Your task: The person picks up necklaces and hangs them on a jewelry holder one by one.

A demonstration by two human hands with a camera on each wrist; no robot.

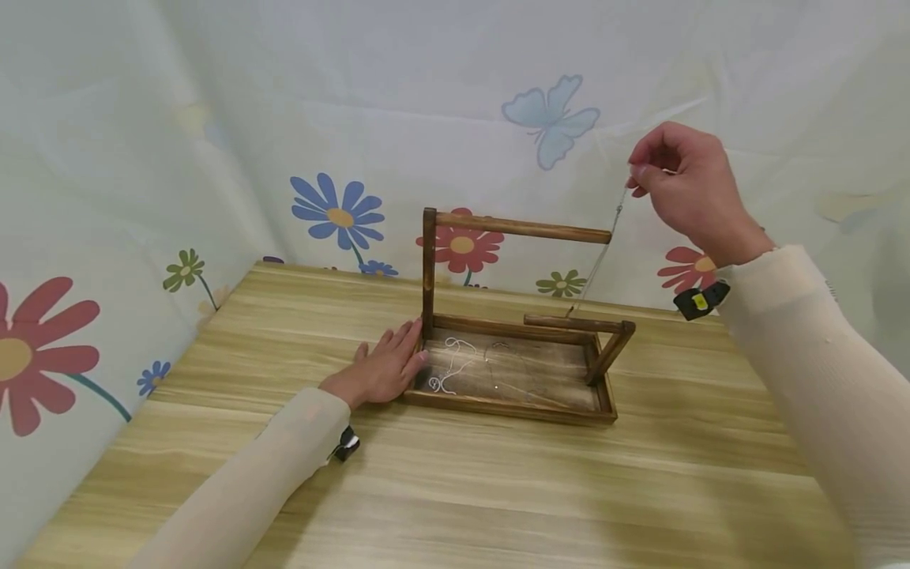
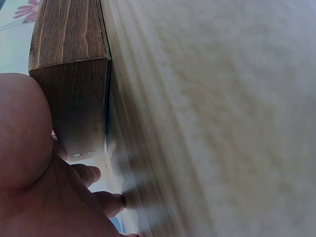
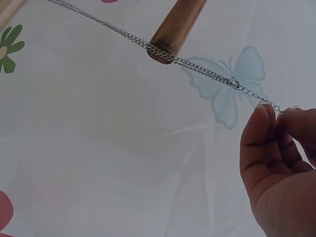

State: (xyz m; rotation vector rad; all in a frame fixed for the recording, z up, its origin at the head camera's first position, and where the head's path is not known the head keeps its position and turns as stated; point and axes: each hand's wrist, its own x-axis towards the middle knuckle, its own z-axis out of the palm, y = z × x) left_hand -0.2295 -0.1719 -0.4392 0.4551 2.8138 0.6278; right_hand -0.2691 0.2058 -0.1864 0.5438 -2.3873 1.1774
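Observation:
A thin silver chain necklace (image 3: 197, 66) hangs taut and slanting from my right hand (image 1: 682, 182), raised at the right. Thumb and fingertips pinch its end links, just past the clasp (image 3: 234, 83). The doubled chain crosses the free end of the upper bar (image 1: 522, 227) of a dark wooden jewelry stand and runs down to the lower bar (image 1: 576, 324). My left hand (image 1: 380, 367) rests against the left end of the stand's tray (image 1: 512, 412), fingers extended. In the left wrist view, the palm lies beside the wooden end wall (image 2: 71, 94).
Inside the tray lie a silvery-white chain (image 1: 434, 383) at the left and a finer beaded chain (image 1: 496, 387) near the middle. The stand sits on a wood-grain table (image 1: 441, 490). A flower-printed curtain (image 1: 398, 103) hangs close behind.

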